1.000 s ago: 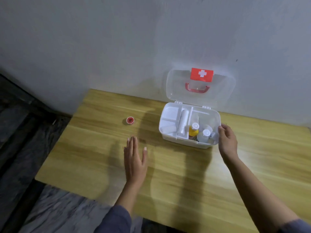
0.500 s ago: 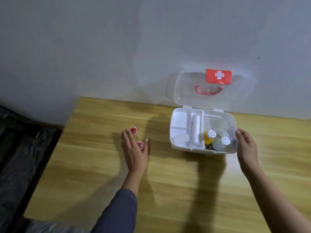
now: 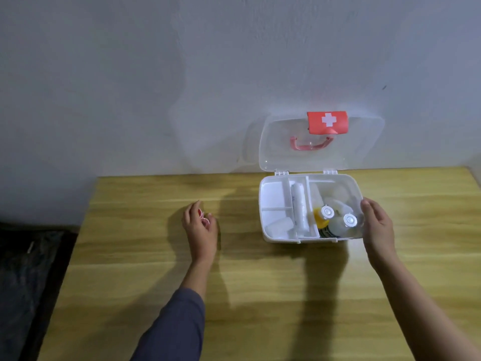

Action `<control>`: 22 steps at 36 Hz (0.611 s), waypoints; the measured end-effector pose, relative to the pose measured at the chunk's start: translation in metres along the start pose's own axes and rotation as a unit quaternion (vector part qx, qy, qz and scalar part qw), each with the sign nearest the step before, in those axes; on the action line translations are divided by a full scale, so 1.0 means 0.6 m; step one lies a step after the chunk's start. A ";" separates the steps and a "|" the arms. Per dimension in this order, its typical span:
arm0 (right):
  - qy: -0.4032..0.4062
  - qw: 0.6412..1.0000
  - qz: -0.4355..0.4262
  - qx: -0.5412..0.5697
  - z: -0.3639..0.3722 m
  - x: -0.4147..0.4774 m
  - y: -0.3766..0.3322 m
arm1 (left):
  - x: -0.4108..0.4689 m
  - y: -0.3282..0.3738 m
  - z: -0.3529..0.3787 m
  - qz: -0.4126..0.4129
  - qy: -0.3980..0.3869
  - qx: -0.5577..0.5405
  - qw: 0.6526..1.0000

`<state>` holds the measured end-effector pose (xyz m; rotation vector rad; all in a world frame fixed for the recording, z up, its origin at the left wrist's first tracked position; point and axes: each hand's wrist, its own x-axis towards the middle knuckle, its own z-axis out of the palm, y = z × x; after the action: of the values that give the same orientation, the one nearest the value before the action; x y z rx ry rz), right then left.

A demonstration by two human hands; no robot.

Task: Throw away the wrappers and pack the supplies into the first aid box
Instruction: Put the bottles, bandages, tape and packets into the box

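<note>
The white first aid box [image 3: 276, 237] stands on the wooden table [image 3: 260, 282], its clear lid [image 3: 286, 152] open and leaning on the wall. Inside lie a bandage roll [image 3: 299, 204], white pads [image 3: 279, 226], and two white-capped bottles [image 3: 348, 221], one with a yellow body [image 3: 318, 220]. My right hand [image 3: 377, 227] is pressed against the box's right wall, thumb at the rim. Left of the box, my left hand [image 3: 200, 227] curls its fingers around two small red round pieces [image 3: 204, 218] on the table; the fingers partly hide them.
The grey wall [image 3: 182, 87] rises right behind the table. The table's left edge [image 3: 78, 243] drops to a dark floor with a black plastic sheet [image 3: 28, 269]. Bare wood stretches in front of the box and hands.
My left hand has reached forward to the red pieces and curled its fingers around them. My right hand has stayed on the box's right side. My view has shifted left.
</note>
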<state>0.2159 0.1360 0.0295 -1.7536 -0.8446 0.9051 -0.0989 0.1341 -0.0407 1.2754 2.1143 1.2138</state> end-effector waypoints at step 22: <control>-0.023 1.000 0.013 0.007 -0.008 0.000 -0.007 | -0.035 0.231 0.036 0.228 -0.112 -0.099 0.962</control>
<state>0.2197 0.1350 0.0347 -1.7408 -0.8451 0.9698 -0.0014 0.1560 0.0603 1.7692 1.5438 1.3409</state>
